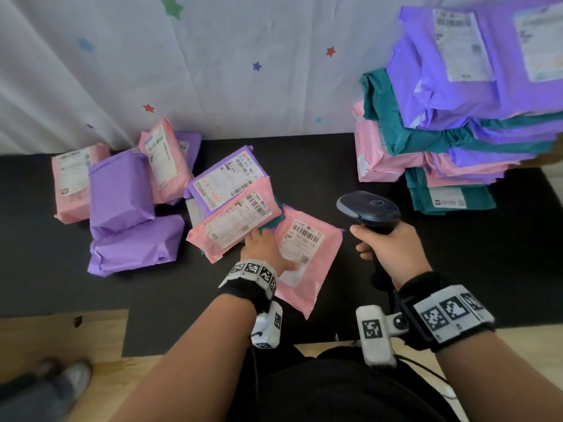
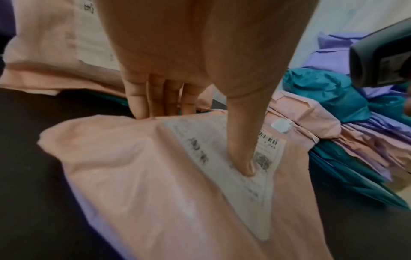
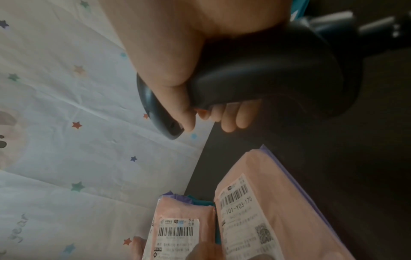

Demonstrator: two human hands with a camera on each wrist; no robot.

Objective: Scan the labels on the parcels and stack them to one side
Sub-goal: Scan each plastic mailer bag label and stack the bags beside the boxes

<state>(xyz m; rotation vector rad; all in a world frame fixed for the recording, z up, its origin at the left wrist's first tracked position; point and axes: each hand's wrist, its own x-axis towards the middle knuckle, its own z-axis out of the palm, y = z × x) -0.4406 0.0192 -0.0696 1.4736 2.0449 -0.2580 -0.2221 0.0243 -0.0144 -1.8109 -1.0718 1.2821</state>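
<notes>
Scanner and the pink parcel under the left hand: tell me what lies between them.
Nothing: in the head view only bare black mat separates the scanner, gripped by the right hand, from the pink parcel the left hand holds.

pink parcel (image 1: 316, 263) label-up, stacked parcels (image 1: 463, 117) right

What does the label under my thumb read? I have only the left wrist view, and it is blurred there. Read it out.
Observer: The label on the pink parcel that the left hand grips reads 101-Y03-170; the right wrist view shows it sharply.
Operator: Tell me who holds the scanner. I see only its nose.
Observer: The right hand grips the black barcode scanner by its handle, to the right of that parcel.
Operator: Report the heap to my left.
Observer: Two purple parcels there show no label on top.
</notes>
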